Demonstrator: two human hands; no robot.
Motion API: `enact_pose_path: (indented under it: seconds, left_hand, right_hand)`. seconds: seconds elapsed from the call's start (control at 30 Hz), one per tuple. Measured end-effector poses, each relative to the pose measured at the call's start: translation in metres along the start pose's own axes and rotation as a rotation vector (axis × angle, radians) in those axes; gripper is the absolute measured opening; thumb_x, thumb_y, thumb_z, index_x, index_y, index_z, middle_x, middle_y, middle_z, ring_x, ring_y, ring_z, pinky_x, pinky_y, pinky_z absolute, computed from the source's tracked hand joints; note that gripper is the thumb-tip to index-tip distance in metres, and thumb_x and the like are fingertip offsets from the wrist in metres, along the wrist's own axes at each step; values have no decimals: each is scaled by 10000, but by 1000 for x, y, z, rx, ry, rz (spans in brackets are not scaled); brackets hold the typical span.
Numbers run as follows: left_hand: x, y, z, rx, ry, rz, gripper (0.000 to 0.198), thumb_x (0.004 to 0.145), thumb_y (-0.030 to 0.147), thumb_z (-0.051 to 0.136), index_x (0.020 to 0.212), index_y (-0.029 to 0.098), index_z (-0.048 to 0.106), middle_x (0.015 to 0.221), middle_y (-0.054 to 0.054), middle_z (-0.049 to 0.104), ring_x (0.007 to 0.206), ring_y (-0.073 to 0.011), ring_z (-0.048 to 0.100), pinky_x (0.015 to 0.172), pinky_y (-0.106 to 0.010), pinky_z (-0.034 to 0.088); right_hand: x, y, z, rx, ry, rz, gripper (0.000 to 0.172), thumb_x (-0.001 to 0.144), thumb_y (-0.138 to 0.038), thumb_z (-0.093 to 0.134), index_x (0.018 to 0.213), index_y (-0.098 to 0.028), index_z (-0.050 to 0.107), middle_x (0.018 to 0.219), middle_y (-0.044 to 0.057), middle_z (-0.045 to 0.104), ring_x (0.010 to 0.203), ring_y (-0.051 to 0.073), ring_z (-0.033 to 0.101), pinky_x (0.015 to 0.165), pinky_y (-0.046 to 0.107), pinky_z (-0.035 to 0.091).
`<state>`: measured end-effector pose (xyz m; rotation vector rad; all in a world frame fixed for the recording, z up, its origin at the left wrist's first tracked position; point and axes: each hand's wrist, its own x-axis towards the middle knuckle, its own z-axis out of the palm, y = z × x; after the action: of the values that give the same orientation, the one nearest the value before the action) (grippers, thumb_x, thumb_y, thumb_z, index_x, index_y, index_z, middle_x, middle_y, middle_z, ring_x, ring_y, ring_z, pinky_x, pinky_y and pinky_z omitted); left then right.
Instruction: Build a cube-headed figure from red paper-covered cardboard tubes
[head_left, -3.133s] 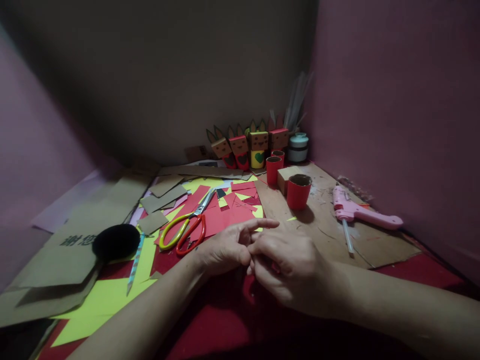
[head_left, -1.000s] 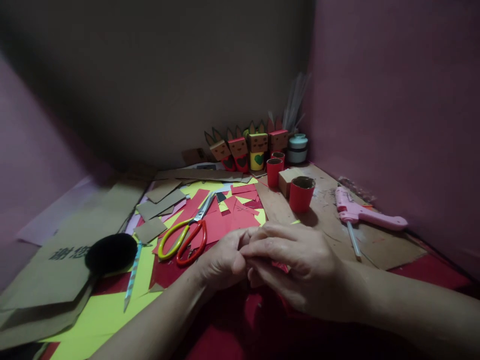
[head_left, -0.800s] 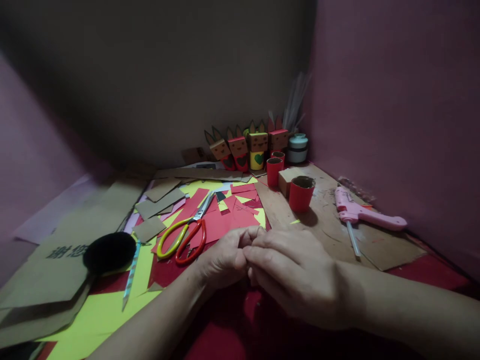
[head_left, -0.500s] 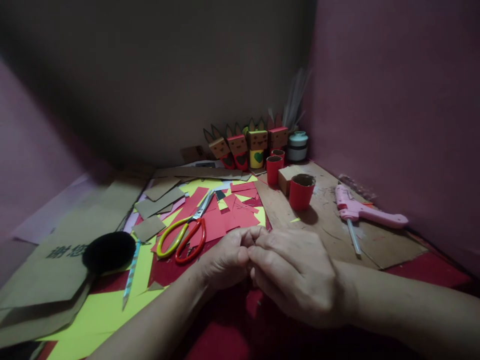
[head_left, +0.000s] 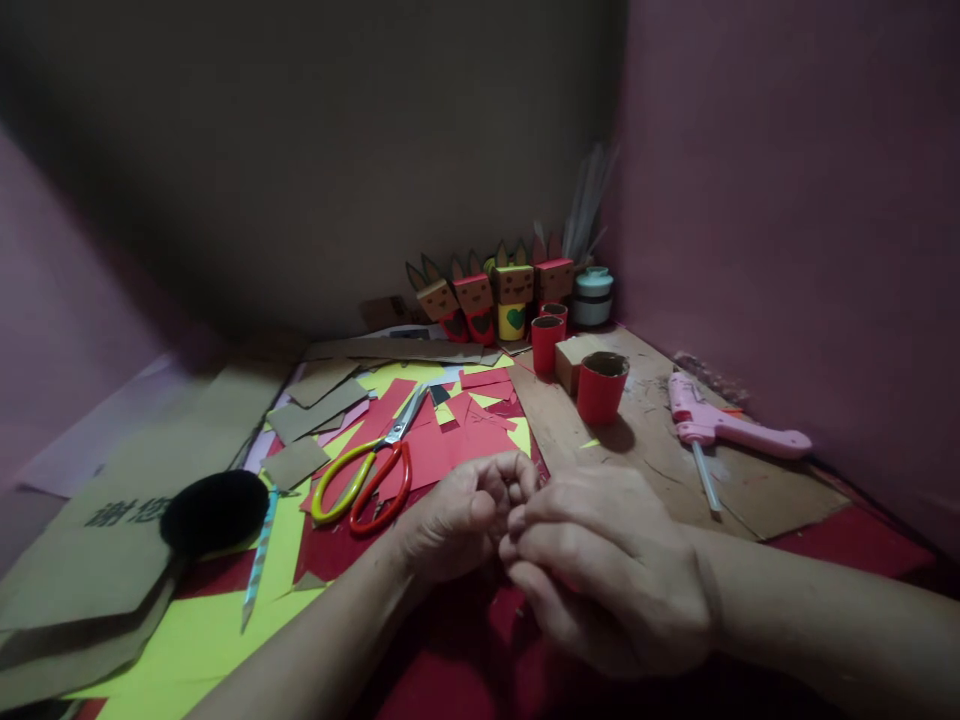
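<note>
My left hand (head_left: 465,515) and my right hand (head_left: 615,565) meet over the dark red tabletop near the front. The left hand is half turned up, its fingers curled in and its thumb a little apart from them. The right hand lies palm down with bent fingers, its fingertips at the left fingers. Anything between them is hidden or too small to make out. Just left of the hands lie scissors (head_left: 375,470) with one yellow and one red handle. Beyond the right hand stands a red paper tube (head_left: 603,388), open at the top.
Red paper scraps (head_left: 450,450), cardboard pieces (head_left: 319,408), a pencil (head_left: 259,560) and a round black object (head_left: 215,513) lie leftward. Several box-headed figures (head_left: 474,290) stand at the back, near red tubes (head_left: 547,345) and a lidded jar (head_left: 592,297). A pink glue gun (head_left: 731,425) lies right.
My right hand has slid slightly right and down, its fingers loosening from the left hand. The left fingers and thumb have parted a little. The view has shifted slightly.
</note>
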<state>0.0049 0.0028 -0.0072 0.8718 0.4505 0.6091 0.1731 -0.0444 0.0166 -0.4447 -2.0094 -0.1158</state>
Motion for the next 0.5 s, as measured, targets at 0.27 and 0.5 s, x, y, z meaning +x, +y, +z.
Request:
enact_pose_path:
  seconds: [0.27,0.5]
  left_hand:
    - [9,-1,6,153,237,138,463,687,488,830,532,130,581,497,24,485,423,-60,404,443,-199,270]
    - [12,-3,16,543,312,48,312,773,328,761,1016,159,661,794,-14,627,685,-133,566,661,-262,417]
  right_hand:
    - [8,52,-44,-143,155,311,198,848,-68,534,920,-238,606,782,36,675,717,192,642,651,335,538]
    - [42,158,-78,-151,-109,1080,167,818,-244,673,943,-134,677,881,109,701,783,217,654,659,325,533]
